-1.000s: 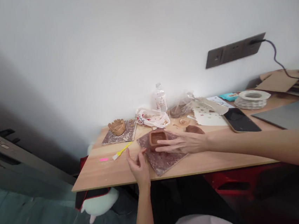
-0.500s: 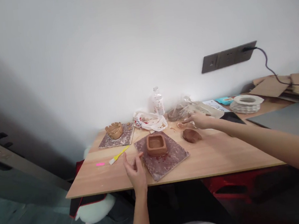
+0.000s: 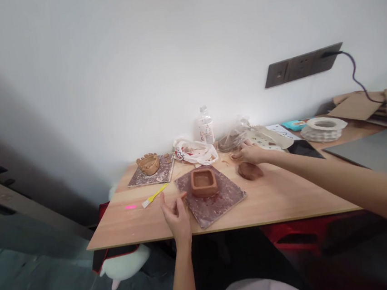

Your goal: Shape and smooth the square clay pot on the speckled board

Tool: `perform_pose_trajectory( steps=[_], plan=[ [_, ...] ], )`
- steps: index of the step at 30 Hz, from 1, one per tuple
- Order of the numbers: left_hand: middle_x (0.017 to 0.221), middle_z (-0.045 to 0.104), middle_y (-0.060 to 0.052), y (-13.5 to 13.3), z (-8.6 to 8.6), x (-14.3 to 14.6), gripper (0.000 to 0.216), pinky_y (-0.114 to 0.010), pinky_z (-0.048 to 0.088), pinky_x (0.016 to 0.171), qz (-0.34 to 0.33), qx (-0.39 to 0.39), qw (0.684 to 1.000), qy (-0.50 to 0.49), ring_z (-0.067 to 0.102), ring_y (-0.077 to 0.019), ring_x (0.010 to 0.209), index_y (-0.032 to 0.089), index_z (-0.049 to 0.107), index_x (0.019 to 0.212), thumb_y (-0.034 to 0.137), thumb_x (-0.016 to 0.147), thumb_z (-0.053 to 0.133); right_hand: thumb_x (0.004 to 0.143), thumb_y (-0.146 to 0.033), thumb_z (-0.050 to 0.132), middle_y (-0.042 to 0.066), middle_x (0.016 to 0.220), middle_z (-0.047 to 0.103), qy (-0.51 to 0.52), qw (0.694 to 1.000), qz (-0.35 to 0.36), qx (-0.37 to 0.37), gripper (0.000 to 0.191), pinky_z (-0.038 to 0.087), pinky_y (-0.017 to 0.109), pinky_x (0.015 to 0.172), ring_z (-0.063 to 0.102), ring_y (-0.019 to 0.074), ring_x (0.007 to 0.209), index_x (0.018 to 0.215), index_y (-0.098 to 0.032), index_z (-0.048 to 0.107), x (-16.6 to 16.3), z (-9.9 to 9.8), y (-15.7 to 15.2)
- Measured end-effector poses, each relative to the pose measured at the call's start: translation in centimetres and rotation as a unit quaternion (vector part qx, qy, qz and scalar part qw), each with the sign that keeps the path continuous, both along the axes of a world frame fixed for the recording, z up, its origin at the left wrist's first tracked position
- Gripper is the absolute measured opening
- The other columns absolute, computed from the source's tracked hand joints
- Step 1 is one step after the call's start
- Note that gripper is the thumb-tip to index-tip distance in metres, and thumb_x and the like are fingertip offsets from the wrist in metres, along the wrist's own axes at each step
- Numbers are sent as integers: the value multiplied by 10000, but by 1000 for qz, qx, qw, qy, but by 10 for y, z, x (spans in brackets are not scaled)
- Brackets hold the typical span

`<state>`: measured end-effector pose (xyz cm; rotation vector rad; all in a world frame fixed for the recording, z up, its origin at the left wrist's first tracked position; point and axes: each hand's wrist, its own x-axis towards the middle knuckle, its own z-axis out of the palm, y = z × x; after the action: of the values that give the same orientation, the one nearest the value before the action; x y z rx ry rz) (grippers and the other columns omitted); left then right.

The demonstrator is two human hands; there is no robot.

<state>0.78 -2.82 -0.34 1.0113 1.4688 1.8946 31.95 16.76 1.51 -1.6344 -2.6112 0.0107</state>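
Observation:
My left hand (image 3: 177,219) hovers over the table's front edge, left of the speckled board (image 3: 216,209), with its fingers apart. One fingertip looks reddish brown; whether that is clay on it, I cannot tell. On the board sits a square brown clay box (image 3: 204,187) with an open top and rounded corners. My right hand (image 3: 251,152) reaches across to the back, its fingers bunched together beside a small round brownish item (image 3: 236,156). Whatever lies in those fingers is hidden. Just in front of that hand lies a flattened lump of brown clay (image 3: 250,171).
A second board (image 3: 137,180) at back left bears a clay bowl (image 3: 148,164) with a bumpy rim. Nearby lie a yellow brush (image 3: 155,195) and a pink strip (image 3: 130,207). Along the wall stand a plastic bottle (image 3: 206,128), a plastic bag (image 3: 194,151) and a white ribbed ring (image 3: 324,130).
My right hand has closed in around the small round item, its fingers pointing further down. My left hand keeps nearly the same pose. The whole view has shifted slightly.

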Motion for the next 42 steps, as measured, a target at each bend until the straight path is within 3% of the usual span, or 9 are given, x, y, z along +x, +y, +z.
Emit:
perform_pose_trajectory(
  steps=[6, 9, 14, 17, 20, 24, 31, 38, 42],
  plan=[
    [957, 759, -127, 2, -3, -1, 726, -412, 542, 968, -4, 17, 1000, 0, 741, -226, 964, 132, 245, 1485, 402, 898, 575, 845, -188, 519, 160, 1032, 607, 12, 998, 19, 52, 390, 430, 468, 875, 469, 329, 1049, 1151, -275, 746, 0, 11, -15],
    [953, 761, -124, 3, -3, -1, 709, -404, 545, 966, -1, 18, 1000, -2, 741, -218, 963, 134, 251, 1480, 388, 901, 569, 855, -147, 496, 157, 1099, 577, 46, 990, 50, 122, 460, 429, 502, 934, 456, 328, 1104, 1256, -268, 685, -5, 24, -32],
    [945, 757, -116, 3, -2, 1, 696, -393, 565, 934, 11, 22, 1000, -13, 743, -217, 955, 145, 267, 1471, 385, 897, 578, 912, -105, 454, 102, 1376, 462, 142, 913, 256, 284, 565, 377, 591, 1047, 362, 301, 1330, 1413, -361, 503, -39, 42, -87],
    [956, 755, -120, 4, -3, 1, 694, -398, 564, 933, 13, 26, 1000, -13, 743, -220, 950, 147, 277, 1464, 392, 892, 584, 949, -155, 489, 84, 1517, 379, 109, 887, 335, 297, 491, 272, 638, 1115, 245, 304, 1442, 1392, -365, 507, -70, 46, -118],
    [961, 755, -122, 4, -3, 1, 706, -409, 550, 952, 7, 28, 999, -14, 739, -223, 958, 141, 278, 1465, 402, 886, 588, 930, -198, 562, 122, 1580, 320, 52, 879, 373, 294, 402, 196, 674, 1136, 203, 326, 1475, 1321, -285, 575, -98, 44, -133],
    [951, 755, -130, 2, 0, 2, 747, -405, 559, 928, -2, 21, 999, -37, 738, -234, 962, 126, 257, 1475, 403, 874, 604, 879, -213, 630, 92, 1591, 323, -35, 852, 412, 321, 303, 144, 668, 1165, 207, 324, 1481, 1180, -231, 660, -122, 40, -134],
    [973, 750, -131, 1, 2, 2, 724, -409, 561, 924, 1, 19, 999, -41, 743, -239, 949, 141, 290, 1465, 387, 868, 616, 815, -211, 661, 33, 1603, 297, -119, 824, 413, 371, 374, 163, 645, 1189, 73, 336, 1507, 1188, -226, 686, -134, 37, -133],
    [944, 756, -120, 3, 0, 1, 715, -396, 562, 924, -1, 20, 999, -32, 741, -222, 947, 138, 258, 1475, 369, 884, 587, 828, -189, 605, -18, 1618, 253, -126, 809, 437, 372, 445, 192, 654, 1191, 49, 299, 1515, 1265, -268, 622, -104, 29, -123],
    [941, 755, -120, 5, -2, 1, 703, -399, 559, 932, 9, 26, 999, -15, 742, -220, 942, 140, 276, 1464, 372, 881, 593, 832, -164, 572, -44, 1620, 248, -152, 806, 438, 368, 503, 232, 591, 1205, 73, 250, 1516, 1319, -293, 574, -84, 31, -123]
  ],
)
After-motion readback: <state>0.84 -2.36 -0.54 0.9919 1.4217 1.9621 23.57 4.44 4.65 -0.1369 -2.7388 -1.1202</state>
